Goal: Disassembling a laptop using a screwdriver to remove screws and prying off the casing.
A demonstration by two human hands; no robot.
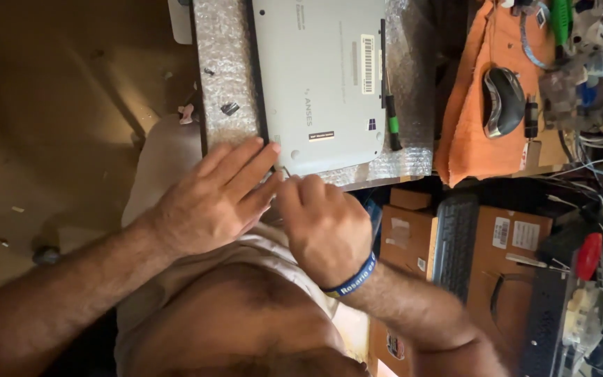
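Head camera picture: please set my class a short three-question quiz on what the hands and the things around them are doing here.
1. True or false: the laptop lies closed with its underside up on bubble wrap.
2. Which hand lies flat, fingers stretched onto the laptop's near corner: the left hand or the right hand?
3. What rests on the orange cloth? A) a mouse B) a cup C) a phone

Key
1. True.
2. The left hand; the right hand is curled at the laptop's edge, and wears a blue wristband.
3. A, the mouse. A screwdriver with a green band lies beside the laptop.
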